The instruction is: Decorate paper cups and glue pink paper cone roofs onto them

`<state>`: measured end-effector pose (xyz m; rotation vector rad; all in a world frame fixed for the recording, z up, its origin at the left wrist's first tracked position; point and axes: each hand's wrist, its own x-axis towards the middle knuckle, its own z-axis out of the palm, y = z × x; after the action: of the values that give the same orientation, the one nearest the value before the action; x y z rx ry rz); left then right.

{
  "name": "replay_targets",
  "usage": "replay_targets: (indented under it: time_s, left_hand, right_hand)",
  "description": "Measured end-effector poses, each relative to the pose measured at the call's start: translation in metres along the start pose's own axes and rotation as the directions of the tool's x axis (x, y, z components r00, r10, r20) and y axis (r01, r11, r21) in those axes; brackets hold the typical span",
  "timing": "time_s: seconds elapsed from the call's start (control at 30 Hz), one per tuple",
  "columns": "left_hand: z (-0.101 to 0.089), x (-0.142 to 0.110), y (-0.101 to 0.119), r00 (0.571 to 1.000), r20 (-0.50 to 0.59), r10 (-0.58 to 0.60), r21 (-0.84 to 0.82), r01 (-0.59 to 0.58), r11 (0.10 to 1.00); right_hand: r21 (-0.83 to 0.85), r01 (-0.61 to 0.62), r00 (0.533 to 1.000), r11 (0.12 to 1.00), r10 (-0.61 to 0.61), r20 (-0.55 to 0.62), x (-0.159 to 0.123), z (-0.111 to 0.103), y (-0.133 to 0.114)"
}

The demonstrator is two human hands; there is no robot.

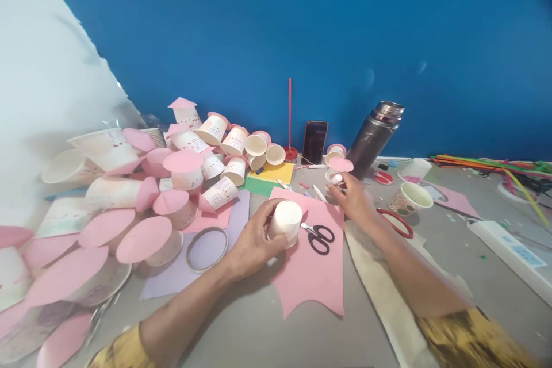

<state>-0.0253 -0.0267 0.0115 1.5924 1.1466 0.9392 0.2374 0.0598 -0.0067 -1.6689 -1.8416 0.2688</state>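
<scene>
My left hand (259, 238) is closed around a white paper cup (287, 219), whose round end faces up. The cup is above a cut sheet of pink paper (313, 290). Black-handled scissors (321, 238) lie on that sheet, just right of the cup. Farther back, my right hand (351, 195) has its fingers closed on a small white thing with a rounded top (337, 179); its kind is unclear. Directly behind those fingers is a pink paper disc (341, 164) on a cup.
Decorated paper cups with pink tops (185, 161) crowd the left side. A tape roll (207, 249) lies on purple paper. A dark flask (373, 138) and a phone (314, 142) stand at the blue wall. To the right are a patterned cup (410, 198) and a power strip (513, 253).
</scene>
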Motion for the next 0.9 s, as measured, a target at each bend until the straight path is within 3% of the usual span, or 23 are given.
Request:
replay_targets:
  time_s: [0.07,0.17,0.33,0.47,0.63,0.9]
  left_hand:
    - [-0.001,-0.001,0.001,1.000,-0.022,0.004,0.045,-0.003,0.999]
    - [-0.004,-0.001,0.000,0.999,-0.040,0.025,0.067,-0.023,0.998]
    - [-0.009,0.002,-0.007,0.998,-0.052,0.031,0.123,-0.025,0.992]
    - [-0.012,0.005,-0.011,0.993,-0.006,0.120,0.236,-0.115,0.965]
    - [-0.010,0.004,-0.010,0.969,0.054,0.243,0.367,-0.246,0.897]
    - [-0.003,0.000,-0.017,0.946,0.086,0.314,0.422,-0.320,0.848]
  right_hand:
    - [0.093,0.136,0.988,0.986,-0.142,0.054,-0.010,-0.005,-0.010]
    - [0.181,0.337,0.929,0.924,-0.358,0.094,-0.022,-0.009,-0.020]
    - [0.262,0.420,0.892,0.869,-0.449,0.059,-0.031,-0.016,-0.029]
    - [0.319,0.581,0.791,0.748,-0.612,-0.005,-0.039,-0.030,-0.043]
    - [0.310,0.603,0.776,0.735,-0.630,-0.017,-0.048,-0.036,-0.057]
    - [0.342,0.601,0.765,0.722,-0.644,0.018,-0.054,-0.029,-0.055]
